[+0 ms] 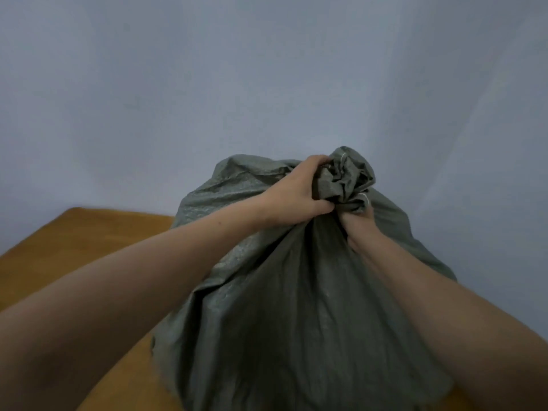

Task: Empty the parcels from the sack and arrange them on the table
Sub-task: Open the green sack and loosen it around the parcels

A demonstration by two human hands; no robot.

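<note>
A large grey-green woven sack stands bulging on the wooden table, filling the middle of the view. Its mouth is bunched into a crumpled knot at the top. My left hand grips the bunched neck from the left, fingers curled round the fabric. My right hand grips the same neck just below and to the right, partly hidden by folds of the sack. No parcels show; whatever is inside is hidden by the fabric.
A pale blue-grey wall rises behind the table. The brown tabletop shows to the left of the sack and in a small patch at the lower right.
</note>
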